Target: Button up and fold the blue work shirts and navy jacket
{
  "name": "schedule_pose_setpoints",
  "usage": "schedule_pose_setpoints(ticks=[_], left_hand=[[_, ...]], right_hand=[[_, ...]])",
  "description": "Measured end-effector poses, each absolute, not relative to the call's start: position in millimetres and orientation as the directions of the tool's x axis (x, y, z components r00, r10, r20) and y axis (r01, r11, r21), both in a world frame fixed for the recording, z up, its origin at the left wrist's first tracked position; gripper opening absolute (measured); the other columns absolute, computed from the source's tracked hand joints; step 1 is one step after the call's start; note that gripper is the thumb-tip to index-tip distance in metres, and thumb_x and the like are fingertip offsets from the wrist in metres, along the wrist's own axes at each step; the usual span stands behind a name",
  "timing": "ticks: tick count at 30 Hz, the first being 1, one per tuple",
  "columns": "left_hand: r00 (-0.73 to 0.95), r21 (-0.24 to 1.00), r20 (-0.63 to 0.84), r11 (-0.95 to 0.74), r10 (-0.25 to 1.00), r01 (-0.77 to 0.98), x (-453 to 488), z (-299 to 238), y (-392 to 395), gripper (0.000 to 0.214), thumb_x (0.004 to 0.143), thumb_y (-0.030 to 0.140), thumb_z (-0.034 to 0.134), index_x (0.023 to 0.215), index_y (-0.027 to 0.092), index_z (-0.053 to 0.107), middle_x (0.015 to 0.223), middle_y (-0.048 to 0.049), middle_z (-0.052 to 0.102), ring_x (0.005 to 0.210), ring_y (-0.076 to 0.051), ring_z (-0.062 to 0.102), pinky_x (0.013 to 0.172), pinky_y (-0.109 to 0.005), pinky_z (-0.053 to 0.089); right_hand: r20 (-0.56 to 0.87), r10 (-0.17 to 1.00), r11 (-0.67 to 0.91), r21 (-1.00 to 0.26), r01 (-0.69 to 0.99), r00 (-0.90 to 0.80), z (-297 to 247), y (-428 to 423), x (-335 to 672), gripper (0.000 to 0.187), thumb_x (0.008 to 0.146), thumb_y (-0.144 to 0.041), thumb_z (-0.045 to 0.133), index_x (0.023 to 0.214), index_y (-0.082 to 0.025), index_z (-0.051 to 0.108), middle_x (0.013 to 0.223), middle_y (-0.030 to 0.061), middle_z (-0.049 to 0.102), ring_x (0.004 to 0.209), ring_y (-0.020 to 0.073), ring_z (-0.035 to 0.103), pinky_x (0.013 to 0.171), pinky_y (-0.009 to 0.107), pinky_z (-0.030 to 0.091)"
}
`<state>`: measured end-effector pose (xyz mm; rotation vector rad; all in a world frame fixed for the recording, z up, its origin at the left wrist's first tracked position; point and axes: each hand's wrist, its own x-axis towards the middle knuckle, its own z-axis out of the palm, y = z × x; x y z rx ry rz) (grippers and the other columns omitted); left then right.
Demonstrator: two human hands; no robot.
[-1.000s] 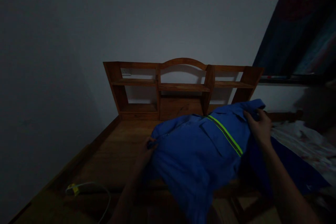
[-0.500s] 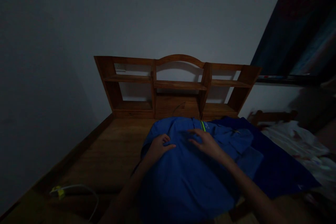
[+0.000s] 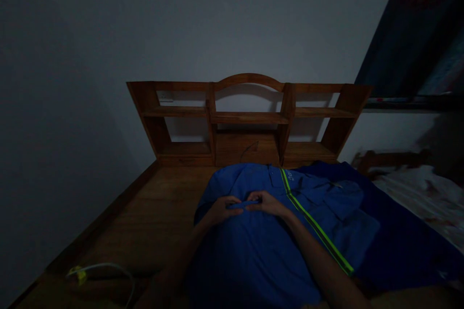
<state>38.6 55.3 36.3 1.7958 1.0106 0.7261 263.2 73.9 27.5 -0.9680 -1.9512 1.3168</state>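
Observation:
A blue work jacket with a neon yellow-green stripe lies spread on a wooden bed platform. My left hand and my right hand rest close together on the jacket's upper part. Both pinch a small fold or flap of the blue cloth between their fingertips. The room is very dim, so finer detail of the cloth is hard to see.
A wooden headboard with open shelves stands against the white wall. A white cable with a yellow-green plug lies at the platform's near left. A patterned light bedsheet is at the right, and a dark curtain hangs above it.
The jacket was turned over and laid flat. My right hand came from its far right edge to the middle, and both hands went from lying open on the cloth to pinching a fold.

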Motion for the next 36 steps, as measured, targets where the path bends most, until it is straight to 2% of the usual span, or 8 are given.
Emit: schedule_pose_setpoints(ticks=[5, 11, 14, 18, 22, 26, 32, 36], left_hand=[[0.564, 0.980, -0.054, -0.065, 0.824, 0.189, 46, 34, 68, 0.039, 0.065, 0.040, 0.073, 0.094, 0.014, 0.068, 0.097, -0.0055, 0.069, 0.094, -0.023, 0.062, 0.085, -0.030, 0.045], [0.580, 0.990, -0.133, 0.077, 0.804, 0.120, 48, 39, 65, 0.039, 0.071, 0.044, 0.067, 0.094, 0.014, 0.067, 0.092, -0.0047, 0.070, 0.084, -0.021, 0.064, 0.079, -0.031, 0.048], [0.548, 0.989, -0.123, 0.056, 0.828, 0.137, 50, 38, 65, 0.038, 0.069, 0.045, 0.068, 0.091, 0.014, 0.067, 0.089, -0.0038, 0.070, 0.083, -0.020, 0.064, 0.077, -0.030, 0.049], [0.465, 0.979, -0.112, 0.018, 0.878, 0.202, 50, 33, 67, 0.038, 0.066, 0.046, 0.070, 0.086, 0.014, 0.068, 0.084, -0.0029, 0.070, 0.081, -0.020, 0.064, 0.074, -0.028, 0.049], [0.509, 0.974, -0.101, -0.019, 0.855, 0.225, 45, 40, 63, 0.035, 0.068, 0.045, 0.069, 0.087, 0.016, 0.068, 0.084, -0.0024, 0.069, 0.080, -0.019, 0.064, 0.073, -0.028, 0.049], [0.552, 0.968, -0.080, -0.069, 0.830, 0.243, 45, 48, 59, 0.034, 0.069, 0.043, 0.067, 0.089, 0.016, 0.068, 0.088, -0.0027, 0.069, 0.083, -0.020, 0.063, 0.076, -0.028, 0.048], [0.485, 0.938, 0.035, -0.197, 0.874, 0.286, 49, 37, 64, 0.030, 0.072, 0.043, 0.064, 0.084, 0.015, 0.067, 0.083, -0.0024, 0.069, 0.081, -0.020, 0.063, 0.072, -0.028, 0.049], [0.436, 0.905, 0.137, -0.292, 0.889, 0.311, 56, 33, 59, 0.021, 0.076, 0.033, 0.059, 0.084, 0.016, 0.067, 0.086, -0.0020, 0.069, 0.084, -0.019, 0.063, 0.078, -0.026, 0.048]], right_hand=[[0.090, 0.860, 0.204, -0.963, 0.177, -0.503, 28, 74, 267, 0.036, 0.068, -0.044, 0.072, 0.087, -0.014, 0.067, 0.082, 0.0023, 0.065, 0.075, 0.0148, 0.059, 0.069, 0.025, 0.045], [0.204, 0.877, 0.297, -0.942, 0.156, -0.436, 31, 74, 265, 0.032, 0.070, -0.043, 0.070, 0.088, -0.016, 0.068, 0.087, 0.0024, 0.066, 0.084, 0.0169, 0.059, 0.079, 0.028, 0.044], [0.183, 0.880, 0.273, -0.950, 0.151, -0.438, 33, 74, 265, 0.033, 0.070, -0.044, 0.070, 0.087, -0.016, 0.067, 0.087, 0.0027, 0.066, 0.084, 0.0169, 0.059, 0.079, 0.028, 0.044], [0.042, 0.852, 0.157, -0.972, 0.177, -0.523, 34, 76, 271, 0.037, 0.067, -0.046, 0.072, 0.086, -0.014, 0.067, 0.082, 0.0019, 0.065, 0.076, 0.0154, 0.059, 0.071, 0.026, 0.045], [-0.019, 0.818, 0.114, -0.974, 0.194, -0.576, 34, 79, 277, 0.038, 0.062, -0.045, 0.076, 0.082, -0.013, 0.066, 0.076, -0.0003, 0.063, 0.069, 0.0123, 0.056, 0.067, 0.024, 0.044], [-0.030, 0.819, 0.089, -0.980, 0.179, -0.573, 36, 76, 278, 0.039, 0.060, -0.045, 0.076, 0.080, -0.013, 0.066, 0.075, -0.0007, 0.062, 0.068, 0.0117, 0.055, 0.065, 0.023, 0.043], [-0.031, 0.847, 0.049, -0.990, 0.134, -0.531, 40, 71, 276, 0.037, 0.059, -0.043, 0.078, 0.077, -0.013, 0.066, 0.073, -0.0013, 0.062, 0.064, 0.0106, 0.055, 0.062, 0.022, 0.042], [-0.018, 0.849, 0.058, -0.990, 0.127, -0.527, 37, 70, 275, 0.036, 0.059, -0.042, 0.078, 0.079, -0.013, 0.068, 0.074, -0.0008, 0.064, 0.066, 0.0115, 0.056, 0.064, 0.023, 0.043]])
